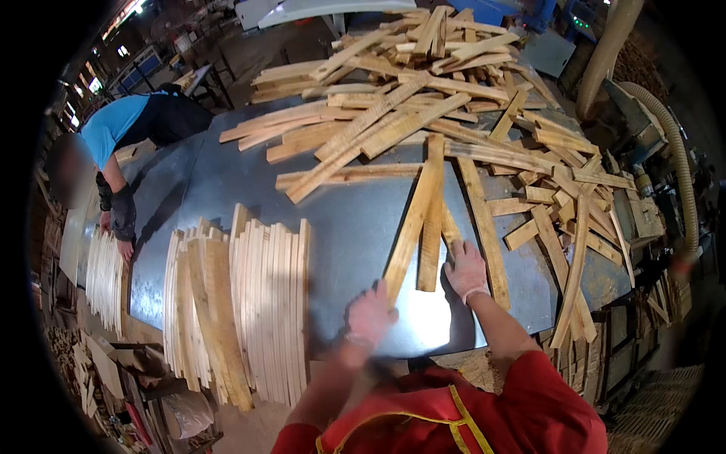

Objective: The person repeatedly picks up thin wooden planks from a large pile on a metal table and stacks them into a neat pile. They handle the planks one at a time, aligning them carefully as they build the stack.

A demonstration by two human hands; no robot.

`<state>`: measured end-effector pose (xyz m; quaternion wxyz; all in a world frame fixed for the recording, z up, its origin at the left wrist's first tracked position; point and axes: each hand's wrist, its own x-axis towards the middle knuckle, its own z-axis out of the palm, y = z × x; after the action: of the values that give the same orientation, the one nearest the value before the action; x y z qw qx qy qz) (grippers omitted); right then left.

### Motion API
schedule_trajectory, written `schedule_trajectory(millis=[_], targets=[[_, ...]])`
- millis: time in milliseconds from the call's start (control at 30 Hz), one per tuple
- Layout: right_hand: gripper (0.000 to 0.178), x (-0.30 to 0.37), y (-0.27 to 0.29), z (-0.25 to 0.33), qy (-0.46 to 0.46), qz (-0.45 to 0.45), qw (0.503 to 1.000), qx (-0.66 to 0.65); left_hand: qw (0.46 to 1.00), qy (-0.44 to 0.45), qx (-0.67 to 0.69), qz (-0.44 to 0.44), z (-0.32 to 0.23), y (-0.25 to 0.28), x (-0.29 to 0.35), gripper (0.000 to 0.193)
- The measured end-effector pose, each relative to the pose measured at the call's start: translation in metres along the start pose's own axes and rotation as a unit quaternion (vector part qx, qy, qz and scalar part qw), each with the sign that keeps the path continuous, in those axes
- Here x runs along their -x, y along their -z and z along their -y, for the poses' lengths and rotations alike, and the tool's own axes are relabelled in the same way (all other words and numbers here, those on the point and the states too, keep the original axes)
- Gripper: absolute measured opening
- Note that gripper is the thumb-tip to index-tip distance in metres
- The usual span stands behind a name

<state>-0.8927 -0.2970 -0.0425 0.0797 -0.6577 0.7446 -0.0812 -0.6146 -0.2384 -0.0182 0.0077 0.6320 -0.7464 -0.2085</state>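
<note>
The wide grey table seems to hold work only partway along: its far and right side carries a big loose heap of wooden boards, crisscrossed and, to judge by the look of it, mostly still to be dealt with. At the near edge, a packed row of boards stands neatly side by side, apparently done, though a darker pair of boards lies slantwise over its left part. A smaller row sits at the far left by a co-worker in blue. In front of the wearer, the left hand, blurred, appears to grasp the lower end of a slanting board; the right hand touches the end of a short-looking board, its grip impossible to tell
</note>
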Motion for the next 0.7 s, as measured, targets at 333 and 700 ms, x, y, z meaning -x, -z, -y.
schedule_trajectory(millis=[333, 700], targets=[[0.077, 0.099, 0.043, 0.121, -0.159, 0.068, 0.769, -0.615, 0.709, 0.018, 0.688, 0.156, 0.092, 0.030, 0.175, 0.058], [0.058, 0.090, -0.027, 0.268, 0.095, 0.395, 0.851, -0.331, 0.991, 0.069, 0.093, -0.069, 0.087, 0.042, 0.221, 0.069]])
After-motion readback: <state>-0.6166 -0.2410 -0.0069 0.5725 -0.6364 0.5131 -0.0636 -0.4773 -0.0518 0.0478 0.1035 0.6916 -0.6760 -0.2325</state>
